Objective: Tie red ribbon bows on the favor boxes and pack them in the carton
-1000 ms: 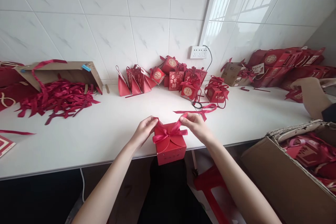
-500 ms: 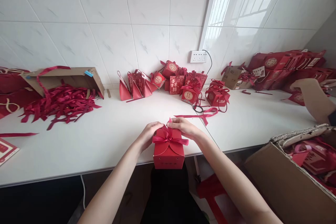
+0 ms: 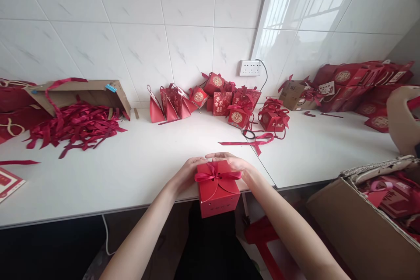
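Note:
A small red gift box point(image 3: 219, 192) with a petal-shaped lid sits at the near edge of the white table point(image 3: 131, 170), partly over the edge. A red ribbon bow point(image 3: 215, 174) is tied across its top. My left hand point(image 3: 188, 173) cups the box's left side and my right hand point(image 3: 234, 164) wraps round its back and right side. Both hands have their fingers curved against the box, meeting behind it.
A heap of loose red ribbons point(image 3: 74, 127) spills from a tipped cardboard box point(image 3: 82, 92) at left. Finished red boxes point(image 3: 229, 105) stand by the wall socket point(image 3: 250, 68). One ribbon point(image 3: 249, 142) lies just beyond my hands. An open carton point(image 3: 370, 218) sits lower right; another person's arm point(image 3: 402, 118) shows at right.
My fingers have let go of the bow's loops and both hands have dropped to clasp the box's sides. The box has shifted slightly to the right. The other person's arm has moved.

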Tool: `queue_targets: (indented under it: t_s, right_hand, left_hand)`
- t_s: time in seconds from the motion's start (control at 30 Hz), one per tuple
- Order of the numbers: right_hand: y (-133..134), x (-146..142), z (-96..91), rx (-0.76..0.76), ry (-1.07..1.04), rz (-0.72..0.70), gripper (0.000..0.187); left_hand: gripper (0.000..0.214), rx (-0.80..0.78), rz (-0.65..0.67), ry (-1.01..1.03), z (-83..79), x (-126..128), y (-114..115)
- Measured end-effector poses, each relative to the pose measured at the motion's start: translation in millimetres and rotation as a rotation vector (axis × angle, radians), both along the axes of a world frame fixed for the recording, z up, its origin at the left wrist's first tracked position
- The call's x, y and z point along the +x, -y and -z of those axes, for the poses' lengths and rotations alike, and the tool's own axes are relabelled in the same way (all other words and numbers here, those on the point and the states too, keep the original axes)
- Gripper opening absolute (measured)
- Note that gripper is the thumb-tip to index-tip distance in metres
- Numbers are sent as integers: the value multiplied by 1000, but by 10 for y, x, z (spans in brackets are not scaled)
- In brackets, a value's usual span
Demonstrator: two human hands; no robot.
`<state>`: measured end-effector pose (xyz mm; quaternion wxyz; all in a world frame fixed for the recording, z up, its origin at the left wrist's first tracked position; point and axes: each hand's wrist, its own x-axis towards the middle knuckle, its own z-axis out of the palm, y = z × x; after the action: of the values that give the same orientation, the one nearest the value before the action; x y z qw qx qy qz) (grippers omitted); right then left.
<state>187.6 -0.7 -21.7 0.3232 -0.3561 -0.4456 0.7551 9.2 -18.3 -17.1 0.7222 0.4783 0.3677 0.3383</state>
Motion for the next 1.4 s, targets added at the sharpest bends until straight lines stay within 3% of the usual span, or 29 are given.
queue_targets:
  t_s: [0.23,0.43,0.5,0.57,0.63,0.7,0.8,0.87,0.97,1.1,1.2,1.3,1.37,1.4]
  right_hand:
    - [171,11,97,-74,-106,85,44]
    - [237,-42,56,39,33,217,36]
    - [299,-3,48,122,109,365,30]
    - [453,57,60,231,141,602,27]
    - [707,101,96,371,173,852,29]
    - [1009,91,148,548,261,963,35]
    - [1370,-32,225,893,469,833,70]
    - [1460,-124,261,1022,609,730,92]
    - [1369,-153,289,990,639,642,90]
    - [1052,20,314,757,386,447,75]
    - [843,161,350,606,310,483,68]
    - [756,238,372,564,342,746,58]
    - [774,255,350,572,355,869,49]
    - [801,254,323,599,366,897,45]
  left_hand:
    - [34,43,-57,-25,7,-17,81]
    - [32,84,-103,-47,61,-4,88]
    - [31,107,-127,-50,96,-10,86]
    - [31,126,-152,-49,132,-22,95]
    - [32,144,-185,-47,165,-33,127]
    - [31,183,-249,-56,193,-35,184]
    - [30,270,-427,-72,223,-16,296]
    - [29,296,-562,-63,240,2,377]
    - [30,266,-709,-27,279,25,507]
    - [28,259,-792,26,364,101,762]
    - [25,286,-678,10,403,212,1050]
    - [14,381,-208,-84,325,261,1360]
    - [10,466,132,-119,179,205,1504]
    - [9,520,231,-108,83,151,1537]
